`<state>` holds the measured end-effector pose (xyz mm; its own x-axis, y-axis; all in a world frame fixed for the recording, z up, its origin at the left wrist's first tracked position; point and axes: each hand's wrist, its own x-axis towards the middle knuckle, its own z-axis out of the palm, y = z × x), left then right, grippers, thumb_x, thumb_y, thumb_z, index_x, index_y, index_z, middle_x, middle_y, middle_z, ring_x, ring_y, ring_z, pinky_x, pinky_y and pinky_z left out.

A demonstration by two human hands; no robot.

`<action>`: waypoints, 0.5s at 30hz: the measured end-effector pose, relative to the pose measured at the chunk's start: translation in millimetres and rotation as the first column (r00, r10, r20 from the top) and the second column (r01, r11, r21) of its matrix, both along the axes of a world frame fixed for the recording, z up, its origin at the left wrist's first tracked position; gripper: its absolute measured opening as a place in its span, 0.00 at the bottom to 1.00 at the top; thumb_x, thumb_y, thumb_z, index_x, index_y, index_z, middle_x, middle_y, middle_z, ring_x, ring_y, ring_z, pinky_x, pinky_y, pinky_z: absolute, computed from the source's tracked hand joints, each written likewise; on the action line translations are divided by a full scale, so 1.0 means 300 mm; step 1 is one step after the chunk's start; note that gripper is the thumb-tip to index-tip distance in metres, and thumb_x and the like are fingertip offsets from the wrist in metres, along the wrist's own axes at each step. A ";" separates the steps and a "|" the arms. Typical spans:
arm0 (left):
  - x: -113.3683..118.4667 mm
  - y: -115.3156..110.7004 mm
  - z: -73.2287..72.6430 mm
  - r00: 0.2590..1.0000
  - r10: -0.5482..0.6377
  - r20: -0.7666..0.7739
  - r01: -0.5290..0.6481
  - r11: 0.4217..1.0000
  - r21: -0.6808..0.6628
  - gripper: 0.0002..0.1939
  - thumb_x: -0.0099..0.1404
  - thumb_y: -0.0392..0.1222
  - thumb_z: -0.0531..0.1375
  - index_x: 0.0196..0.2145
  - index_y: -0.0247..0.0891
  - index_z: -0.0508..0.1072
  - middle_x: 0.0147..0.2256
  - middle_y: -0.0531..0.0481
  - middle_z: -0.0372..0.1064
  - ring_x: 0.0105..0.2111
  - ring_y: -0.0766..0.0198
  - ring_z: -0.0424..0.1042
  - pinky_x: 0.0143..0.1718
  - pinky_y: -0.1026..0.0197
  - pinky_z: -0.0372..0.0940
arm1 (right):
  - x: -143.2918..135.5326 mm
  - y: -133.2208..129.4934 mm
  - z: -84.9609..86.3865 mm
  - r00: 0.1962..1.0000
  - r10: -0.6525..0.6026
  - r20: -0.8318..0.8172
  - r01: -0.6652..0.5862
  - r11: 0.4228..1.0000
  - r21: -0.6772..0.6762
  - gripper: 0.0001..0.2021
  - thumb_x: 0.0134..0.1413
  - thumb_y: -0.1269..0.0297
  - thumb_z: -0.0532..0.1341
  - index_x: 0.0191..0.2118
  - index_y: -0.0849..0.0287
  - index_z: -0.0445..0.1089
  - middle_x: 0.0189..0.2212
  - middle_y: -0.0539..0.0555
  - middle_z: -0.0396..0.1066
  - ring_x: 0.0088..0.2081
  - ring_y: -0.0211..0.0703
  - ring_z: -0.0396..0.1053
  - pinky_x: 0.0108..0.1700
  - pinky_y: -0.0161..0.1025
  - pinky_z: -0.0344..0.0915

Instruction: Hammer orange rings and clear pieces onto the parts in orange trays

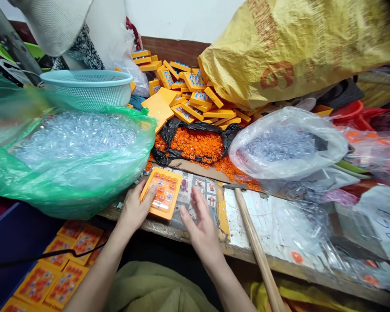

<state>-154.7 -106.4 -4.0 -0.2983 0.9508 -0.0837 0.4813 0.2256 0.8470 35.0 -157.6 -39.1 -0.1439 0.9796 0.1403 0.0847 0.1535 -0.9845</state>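
Observation:
An orange-yellow square case with a clear cover and round orange and blue pieces inside lies near the table's front edge. My left hand grips its left side, thumb on top. To the right of the case, apart from it, my right hand is held with its fingers spread and nothing in them. Behind the case, a black bag is full of small orange rings, some spilled around it. A green bag of clear plastic pieces stands at the left, and a white bag of similar pieces at the right.
A hammer with a wooden handle juts over the front edge. Yellow cases are heaped at the back beside a large yellow sack. A light blue basket stands back left. Filled cases lie in a blue crate below left.

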 end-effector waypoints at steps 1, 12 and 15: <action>0.005 -0.003 0.000 1.000 0.008 0.012 -0.008 0.999 0.032 0.27 0.58 0.56 0.57 0.48 0.34 0.73 0.44 0.40 0.75 0.45 0.49 0.73 0.47 0.53 0.67 | -0.046 0.065 0.014 0.981 -0.129 -0.143 0.102 0.978 -0.182 0.24 0.57 0.54 0.58 0.57 0.56 0.65 0.53 0.59 0.70 0.56 0.49 0.66 0.54 0.47 0.66; 0.090 -0.186 0.042 0.912 -0.068 0.404 -0.064 0.950 0.304 0.42 0.55 0.48 0.64 0.63 0.33 0.55 0.61 0.39 0.58 0.59 0.51 0.61 0.59 0.55 0.58 | -0.165 -0.063 0.040 0.922 -0.291 -0.256 0.293 0.956 -0.033 0.27 0.61 0.63 0.54 0.65 0.55 0.51 0.62 0.55 0.57 0.62 0.52 0.57 0.55 0.51 0.66; 0.049 -0.317 0.076 0.807 -0.031 0.589 -0.106 0.975 0.197 0.55 0.39 0.48 0.72 0.63 0.36 0.55 0.57 0.39 0.64 0.56 0.47 0.64 0.55 0.52 0.63 | -0.108 -0.171 0.043 0.972 -0.231 -0.053 0.237 0.942 0.237 0.28 0.60 0.68 0.55 0.65 0.47 0.51 0.64 0.50 0.54 0.62 0.53 0.57 0.53 0.51 0.69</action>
